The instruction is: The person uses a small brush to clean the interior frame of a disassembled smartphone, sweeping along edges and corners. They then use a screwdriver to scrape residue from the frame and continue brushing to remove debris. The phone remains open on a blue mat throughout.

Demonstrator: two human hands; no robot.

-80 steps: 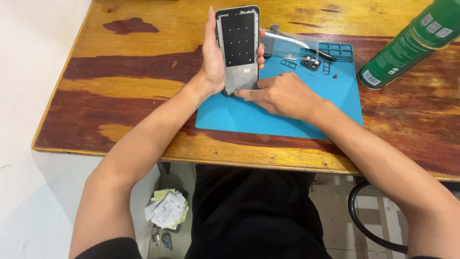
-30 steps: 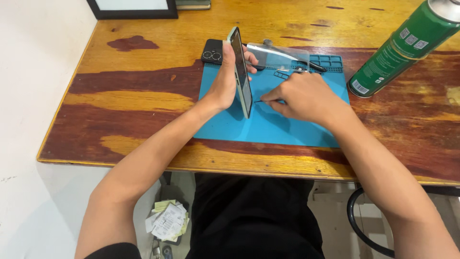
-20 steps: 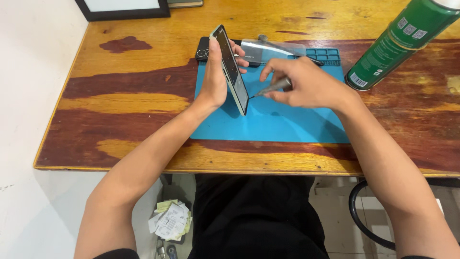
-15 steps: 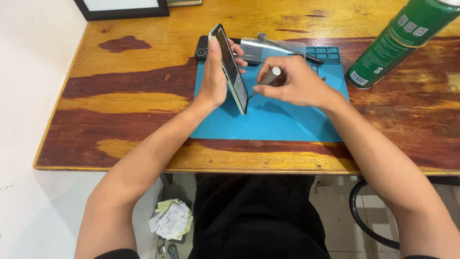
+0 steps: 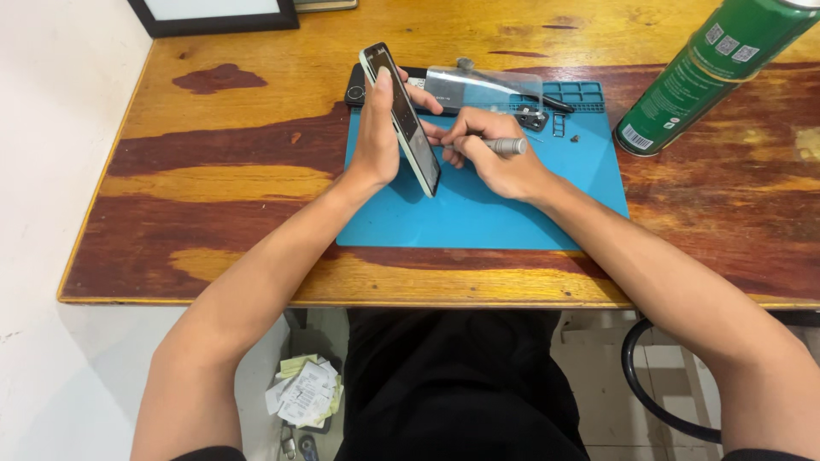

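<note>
My left hand [image 5: 380, 141] holds a smartphone [image 5: 401, 115] upright on its edge above the blue work mat [image 5: 478, 213], the phone's face turned to the right. My right hand [image 5: 491, 158] grips a small grey screwdriver [image 5: 504, 146] like a pen, its tip pointing left at the phone's side. Both hands nearly touch over the mat's upper middle.
A green spray can [image 5: 717, 68] lies tilted at the far right of the wooden table [image 5: 213, 179]. A clear plastic sheet [image 5: 483, 85], a dark phone part [image 5: 357, 85], small screws and parts lie along the mat's top. A black picture frame [image 5: 213, 15] stands at the back left.
The phone was turned from facing me to standing on edge. My right hand lifted off the mat, took up the screwdriver and brought its tip to the phone's side.
</note>
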